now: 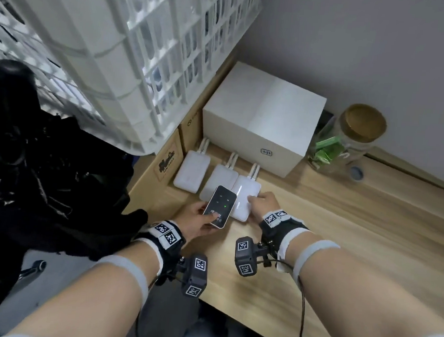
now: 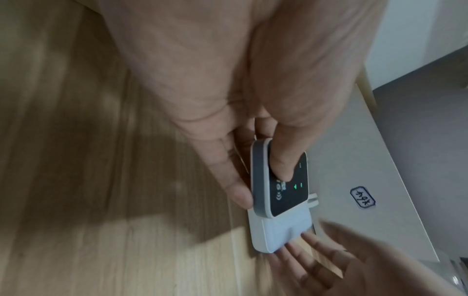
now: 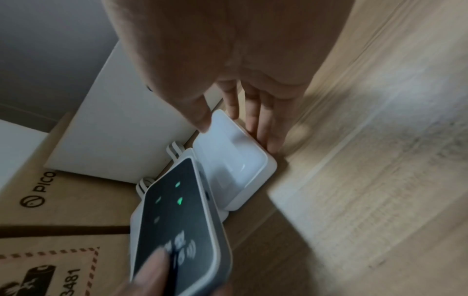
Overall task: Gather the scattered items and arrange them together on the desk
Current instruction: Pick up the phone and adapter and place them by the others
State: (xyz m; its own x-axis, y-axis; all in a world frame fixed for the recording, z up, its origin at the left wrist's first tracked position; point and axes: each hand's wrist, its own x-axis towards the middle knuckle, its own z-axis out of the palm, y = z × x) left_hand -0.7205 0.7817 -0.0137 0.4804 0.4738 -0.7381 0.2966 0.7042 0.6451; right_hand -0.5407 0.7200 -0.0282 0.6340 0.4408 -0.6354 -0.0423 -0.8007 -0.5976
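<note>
A black-faced device point(image 1: 219, 206) with green indicator lights is pinched in the left hand point(image 1: 195, 220), thumb on its dark front near the lower end, fingers underneath. It is held tilted above the table point(image 1: 343, 231), overlapping the near edge of the middle white pack point(image 1: 218, 181). In the left wrist view the thumb point(image 2: 278, 162) is pressed on the dark face and the grey side edge is seen against the fingers.

Three white packs are lined up side by side on the table in front of a white box point(image 1: 259, 118): the left white pack point(image 1: 192, 171), the middle one, and the right white pack point(image 1: 245, 196). Each has a short white loop at its far end, pointed toward the box. The middle and right packs are touching; the left one sits slightly apart.

The right hand point(image 1: 262, 202) is laid against the right white pack, thumb on its top face and straight fingers point(image 3: 263, 124) along its right edge on the table; the pack is touched, not lifted, and no curl around it is seen.

A cardboard carton point(image 1: 162, 163) is placed left of the packs, with a white lattice crate point(image 1: 118, 53) above it. A glass jar point(image 1: 350, 141) with a cork lid and green contents stands right of the white box, near the wall. Dark fabric point(image 1: 43, 167) is piled at far left.
</note>
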